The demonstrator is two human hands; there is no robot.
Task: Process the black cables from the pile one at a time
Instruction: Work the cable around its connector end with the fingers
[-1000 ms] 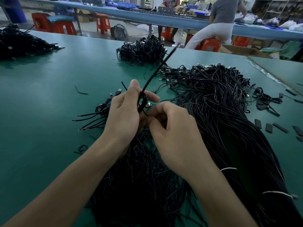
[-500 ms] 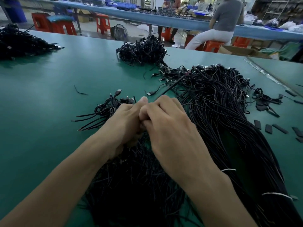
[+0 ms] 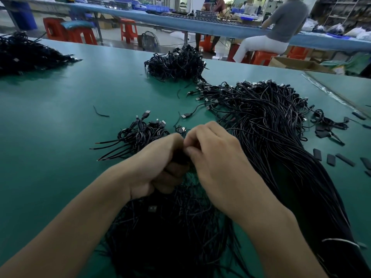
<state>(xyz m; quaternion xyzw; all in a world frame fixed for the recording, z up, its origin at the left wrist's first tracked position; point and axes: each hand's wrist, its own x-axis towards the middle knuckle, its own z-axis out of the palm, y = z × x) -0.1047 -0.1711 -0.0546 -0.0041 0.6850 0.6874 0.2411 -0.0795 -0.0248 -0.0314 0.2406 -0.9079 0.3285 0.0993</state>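
Green tabletop (image 3: 60, 141) beneath, left hand (image 3: 154, 167) and right hand (image 3: 218, 157) meet, pinching one black cable (image 3: 179, 158) over the pile (image 3: 170, 227).

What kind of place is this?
Probably a cable assembly workshop or factory floor. Heaps of black cables cover a long green table; the left hand and right hand grip one cable; behind, another person sits on a red stool at a second bench.

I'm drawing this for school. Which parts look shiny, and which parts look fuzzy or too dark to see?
Head view: pale glare on the green table towards its far edge; head view: the seated person behind looks fuzzy; head view: the cable pile at the bottom is nearly solid black.
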